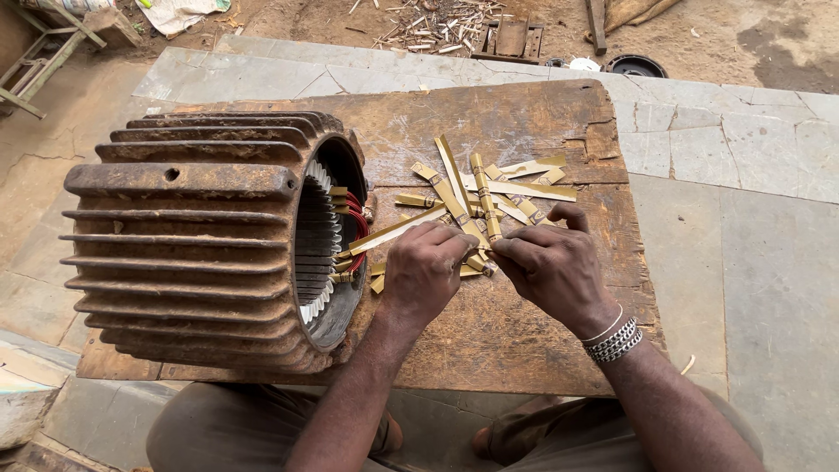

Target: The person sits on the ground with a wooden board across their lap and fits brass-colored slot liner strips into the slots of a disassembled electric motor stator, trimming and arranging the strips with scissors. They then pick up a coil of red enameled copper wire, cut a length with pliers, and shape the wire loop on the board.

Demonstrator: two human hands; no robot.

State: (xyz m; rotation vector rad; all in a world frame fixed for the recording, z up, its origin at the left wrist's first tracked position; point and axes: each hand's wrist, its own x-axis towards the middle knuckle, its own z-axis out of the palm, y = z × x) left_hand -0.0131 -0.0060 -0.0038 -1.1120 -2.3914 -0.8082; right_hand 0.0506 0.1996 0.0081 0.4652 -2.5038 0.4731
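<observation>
Our left hand [424, 271] and right hand [551, 267] pinch one pale yellow folded paper strip [486, 203] together, above the scattered strip pile [524, 188] on the worn wooden desk [524, 122], beside the rusty ribbed iron motor housing [201, 236]. We judge a firm, square crease best; keep fingertips close.

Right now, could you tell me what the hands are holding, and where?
Both hands, left hand and right hand, pinch one yellow strip at its near end.
</observation>
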